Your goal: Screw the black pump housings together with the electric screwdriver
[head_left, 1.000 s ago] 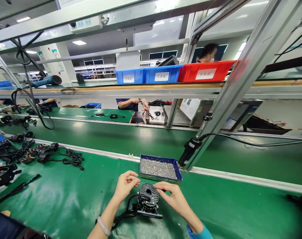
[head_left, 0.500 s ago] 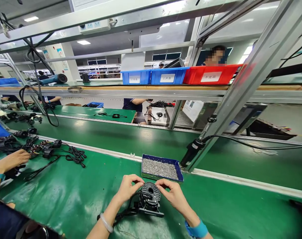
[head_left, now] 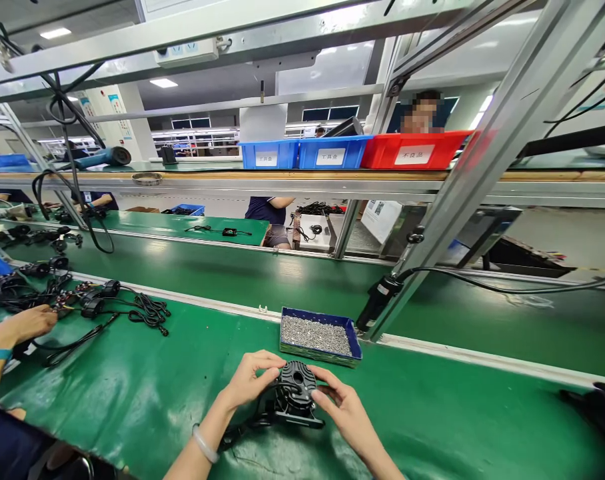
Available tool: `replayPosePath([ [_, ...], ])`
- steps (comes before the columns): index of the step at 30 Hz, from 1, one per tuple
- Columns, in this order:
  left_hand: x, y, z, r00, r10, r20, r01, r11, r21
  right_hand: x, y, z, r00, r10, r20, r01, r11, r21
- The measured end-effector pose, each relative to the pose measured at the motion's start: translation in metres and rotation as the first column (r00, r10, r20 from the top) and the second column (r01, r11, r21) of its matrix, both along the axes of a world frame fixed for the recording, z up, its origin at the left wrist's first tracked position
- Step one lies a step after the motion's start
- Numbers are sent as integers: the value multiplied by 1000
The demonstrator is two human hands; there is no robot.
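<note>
A round black ribbed housing [head_left: 297, 380] stands on the green mat before me, with a flat bracket [head_left: 300, 420] at its lower edge. A black cable [head_left: 255, 421] runs from it toward the left. My left hand [head_left: 250, 379] pinches the housing's upper left rim between thumb and fingers. On the opposite side, my right hand [head_left: 340, 403] grips the right rim, thumb low near the edge and fingers higher up. Just beyond the housing sits a blue tray [head_left: 285, 347] filled with small silver screws [head_left: 318, 335].
A black power screwdriver [head_left: 380, 301] hangs by the metal post behind the tray. At left, another person's hand [head_left: 35, 323] is among black cabled parts [head_left: 95, 301]. Two blue bins [head_left: 330, 153] and a red bin [head_left: 415, 152] stand on the shelf above.
My right hand has shifted down along the housing's right side, its thumb now lower on the rim. My left fingers lie a little farther over the top left edge. The view has moved slightly.
</note>
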State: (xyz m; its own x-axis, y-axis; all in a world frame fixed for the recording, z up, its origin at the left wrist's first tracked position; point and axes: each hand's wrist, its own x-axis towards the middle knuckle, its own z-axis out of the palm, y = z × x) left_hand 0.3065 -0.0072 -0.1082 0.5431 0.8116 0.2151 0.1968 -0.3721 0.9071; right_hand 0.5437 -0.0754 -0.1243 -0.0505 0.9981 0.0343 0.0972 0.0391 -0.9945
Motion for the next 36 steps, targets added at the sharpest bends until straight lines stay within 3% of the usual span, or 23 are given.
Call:
replayPosePath([
  [3, -2, -9, -8, 997, 11, 73, -6, 998, -65, -10, -6, -10, 994, -86, 64, 82, 995, 64],
  [6, 1, -13, -11, 994, 87, 60, -81, 993, -88, -14, -5, -15, 994, -92, 54, 90, 995, 34],
  [14, 14, -2, -11, 968, 249, -33, -251, 965, -83, -13, 10, -11, 994, -72, -82, 71, 997, -16],
  [21, 17, 1, -19, 954, 299, -29, -300, 944, -135, -18, 9, -14, 985, -132, -111, 132, 991, -14],
  [29, 16, 2, -4, 956, 248, -158, -221, 960, 170, -21, 8, -16, 977, -180, -116, 183, 983, 16],
  [36, 12, 0, -9, 946, 237, -222, -136, 910, 393, -23, 9, -21, 978, -195, -73, 198, 980, 31],
])
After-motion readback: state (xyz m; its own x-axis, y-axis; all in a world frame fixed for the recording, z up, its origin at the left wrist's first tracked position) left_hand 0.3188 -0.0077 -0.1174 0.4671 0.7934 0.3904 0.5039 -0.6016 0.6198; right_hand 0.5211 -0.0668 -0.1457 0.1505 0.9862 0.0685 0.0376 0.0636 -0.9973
